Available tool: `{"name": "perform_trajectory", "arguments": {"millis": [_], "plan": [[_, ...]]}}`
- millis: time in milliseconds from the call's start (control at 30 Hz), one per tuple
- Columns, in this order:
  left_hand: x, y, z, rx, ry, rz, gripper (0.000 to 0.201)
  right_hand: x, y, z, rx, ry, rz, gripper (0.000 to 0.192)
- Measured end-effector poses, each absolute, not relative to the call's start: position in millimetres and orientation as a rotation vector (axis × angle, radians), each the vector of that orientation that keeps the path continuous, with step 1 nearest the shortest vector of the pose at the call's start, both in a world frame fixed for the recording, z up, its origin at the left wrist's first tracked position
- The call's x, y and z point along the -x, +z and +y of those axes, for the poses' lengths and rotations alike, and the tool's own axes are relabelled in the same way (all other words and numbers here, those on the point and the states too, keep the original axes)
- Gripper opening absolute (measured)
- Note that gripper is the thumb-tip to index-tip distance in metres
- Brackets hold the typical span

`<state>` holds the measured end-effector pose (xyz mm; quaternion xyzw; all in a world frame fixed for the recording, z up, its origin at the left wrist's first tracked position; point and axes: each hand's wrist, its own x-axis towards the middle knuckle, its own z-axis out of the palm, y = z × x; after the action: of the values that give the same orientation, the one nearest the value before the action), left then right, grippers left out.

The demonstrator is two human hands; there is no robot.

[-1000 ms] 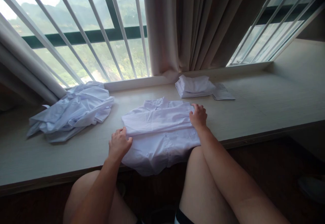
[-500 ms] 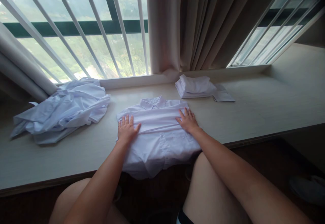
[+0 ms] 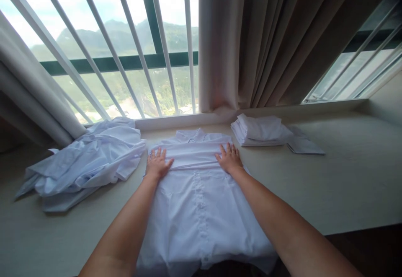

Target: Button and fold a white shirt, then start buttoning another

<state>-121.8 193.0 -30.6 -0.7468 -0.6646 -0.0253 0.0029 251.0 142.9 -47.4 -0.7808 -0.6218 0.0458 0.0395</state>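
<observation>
A white button-up shirt [image 3: 197, 201] lies flat on the pale window ledge [image 3: 345, 185], collar toward the window, with its sleeves folded across the chest. My left hand [image 3: 158, 163] rests palm down, fingers spread, on the folded band at the shirt's left side. My right hand [image 3: 229, 159] presses flat on the same band at the right side. Neither hand grips the cloth. The shirt's hem hangs over the ledge's near edge.
A crumpled heap of white shirts [image 3: 84, 161] sits at the left. A stack of folded white shirts [image 3: 259, 129] and a flat folded piece [image 3: 303, 143] lie at the right near the brown curtain [image 3: 266, 38]. White window bars [image 3: 103, 46] stand behind.
Both hands moved from the shirt's side edges onto the folded band and flattened out. The camera has moved forward and over the shirt, so my knees have dropped out of view.
</observation>
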Motion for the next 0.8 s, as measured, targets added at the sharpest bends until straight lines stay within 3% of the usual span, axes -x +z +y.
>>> {"name": "perform_trajectory", "arguments": {"millis": [333, 433, 567, 633, 700, 800], "plan": [[120, -24, 215, 2.347, -0.093, -2.034, 0.074, -252, -49, 169, 2.397, 0.187, -1.887, 0.076], [115, -11, 200, 2.322, -0.082, -2.047, 0.060, -248, -40, 161, 2.427, 0.271, -1.898, 0.077], [99, 20, 155, 2.289, -0.127, -2.202, 0.055, -227, -25, 119, 2.234, 0.067, -2.026, 0.071], [91, 46, 117, 2.343, -0.223, -2.317, 0.052, -214, -9, 85, 2.101, 0.208, -2.117, 0.067], [89, 78, 65, 2.389, -0.545, -2.424, 0.045, -206, 15, 46, 1.969, 0.402, -2.004, 0.064], [105, 122, -31, 2.613, -1.398, -2.118, 0.046, -207, 60, -18, 1.439, 0.575, -1.772, 0.059]]}}
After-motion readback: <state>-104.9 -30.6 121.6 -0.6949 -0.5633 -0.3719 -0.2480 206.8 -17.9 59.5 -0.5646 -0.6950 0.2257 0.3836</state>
